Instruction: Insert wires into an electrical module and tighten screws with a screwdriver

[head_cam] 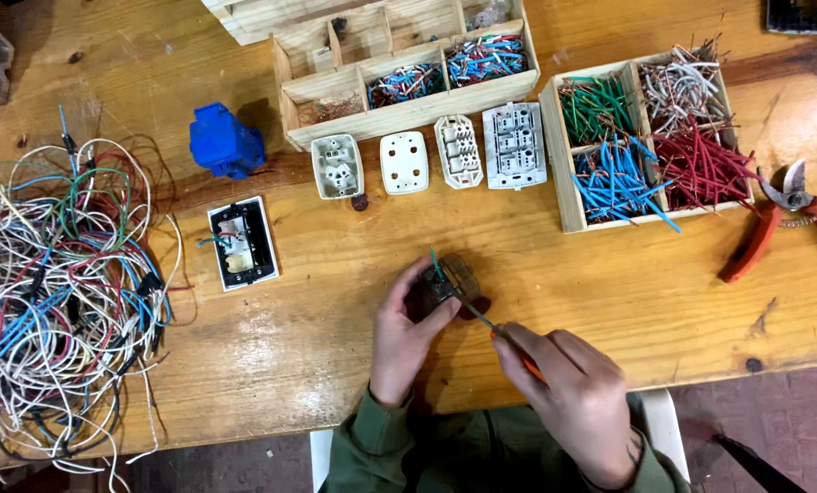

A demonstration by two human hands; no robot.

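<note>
The left hand (404,333) grips a small dark switch module (445,285) just below the row of white socket plates (404,162) — its green wire stub (436,265) points up-left. The right hand (573,393) clasps a screwdriver (495,330), shaft running diagonally up-left, tip seemingly in the module.

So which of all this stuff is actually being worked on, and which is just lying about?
In hand:
left hand holding a small dark socket part with a green wire
right hand with an orange-handled screwdriver

Lying about:
tangled wire heap
blue block
white socket plates
trays of sorted wires
pruning shears
</note>
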